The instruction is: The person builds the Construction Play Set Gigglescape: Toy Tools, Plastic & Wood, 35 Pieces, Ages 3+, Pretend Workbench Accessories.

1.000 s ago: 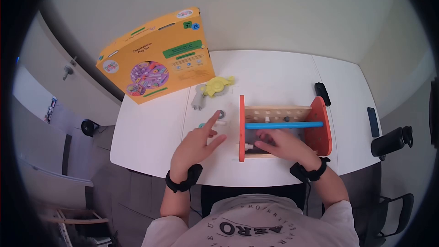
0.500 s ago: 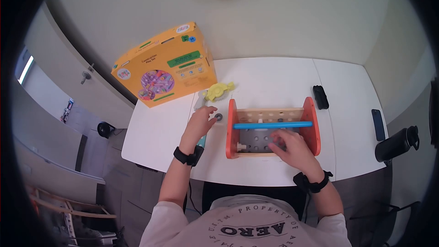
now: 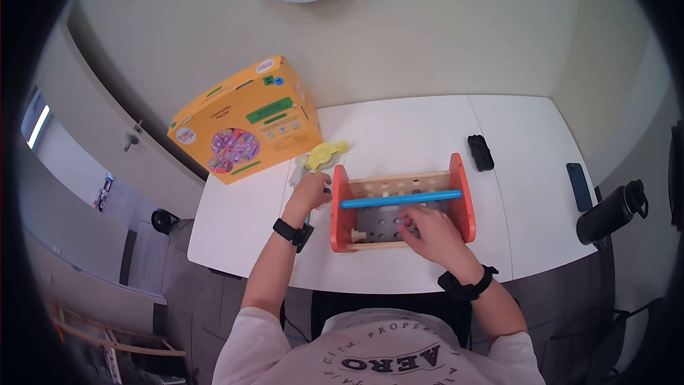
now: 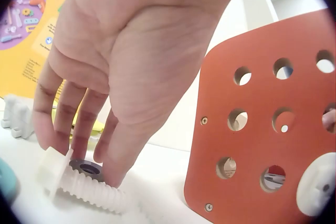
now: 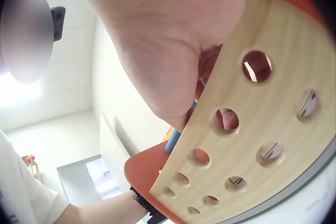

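Note:
My left hand (image 3: 308, 194) reaches down left of a wooden toy toolbox with orange-red end panels (image 3: 464, 203) and a blue handle bar (image 3: 370, 202). In the left wrist view its thumb and fingers close around a dark grey toy nut (image 4: 86, 167) on the table. A white plastic toy bolt (image 4: 92, 188) lies right in front of the nut. Over the toolbox's holed grey floor hangs my right hand (image 3: 436, 237), fingers loosely bent, nothing seen in them. The right wrist view shows it over the wooden side wall (image 5: 283, 40), fingertips partly hidden behind that wall.
A yellow toy piece (image 3: 326, 154) lies behind the left hand, before a large orange-yellow box (image 3: 285, 128). Inside the toolbox, a pale bolt (image 3: 358, 235) sits at the left. A black case (image 3: 480, 152), a phone (image 3: 579, 187) and a black bottle (image 3: 609, 215) are at the right.
My left hand moved forward past the bolt, then down to the grey nut. The right hand stays over the toolbox. The head view has tilted up and shifted.

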Demonstrator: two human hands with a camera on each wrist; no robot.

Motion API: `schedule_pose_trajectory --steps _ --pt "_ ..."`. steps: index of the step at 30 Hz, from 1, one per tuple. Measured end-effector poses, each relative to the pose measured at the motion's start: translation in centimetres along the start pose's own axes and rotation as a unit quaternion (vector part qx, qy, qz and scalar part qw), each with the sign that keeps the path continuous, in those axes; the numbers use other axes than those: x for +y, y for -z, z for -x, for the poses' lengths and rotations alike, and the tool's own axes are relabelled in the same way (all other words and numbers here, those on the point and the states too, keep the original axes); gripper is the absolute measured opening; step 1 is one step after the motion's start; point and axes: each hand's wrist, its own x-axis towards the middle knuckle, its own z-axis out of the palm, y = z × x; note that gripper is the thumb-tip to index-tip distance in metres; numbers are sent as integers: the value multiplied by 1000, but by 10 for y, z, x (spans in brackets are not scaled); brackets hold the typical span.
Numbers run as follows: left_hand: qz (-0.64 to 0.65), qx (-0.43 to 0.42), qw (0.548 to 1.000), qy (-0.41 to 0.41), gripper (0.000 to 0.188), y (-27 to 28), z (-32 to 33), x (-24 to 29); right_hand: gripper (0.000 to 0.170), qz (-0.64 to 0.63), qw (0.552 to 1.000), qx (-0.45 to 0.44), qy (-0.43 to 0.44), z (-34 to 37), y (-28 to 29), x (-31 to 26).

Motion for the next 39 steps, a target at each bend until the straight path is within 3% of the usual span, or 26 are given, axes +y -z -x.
schedule_pose_trajectory --steps 6,9,12,16,20,21,25,28,34,39 --pt "57 46 997 -20 32 6 2 8 16 11 1000 -14 -10 0 2 -3" --pt "116 122 985 -46 31 31 12 20 15 5 1000 -12 -8 -1 1 -3" --pt "188 218 956 -60 32 85 48 68 16 -13 1000 11 22 0 3 -4" --pt "285 185 932 -122 37 136 106 120 14 -74 996 19 55 1 19 -30" --pt "270 109 927 -237 42 128 139 161 23 -261 965 -6 19 9 22 -53" --pt "283 73 933 -208 43 125 144 169 25 -315 949 -9 7 11 17 -54" --pt "299 74 924 -227 46 101 144 172 31 -424 905 -28 -10 13 7 -51" --pt "325 33 924 -198 50 101 148 175 28 -434 900 -28 -21 11 5 -47" --pt "300 44 920 -249 57 94 148 173 25 -425 904 -35 -33 11 3 -44" --pt "307 34 923 -229 57 93 145 176 22 -440 896 -22 -61 10 7 -46"
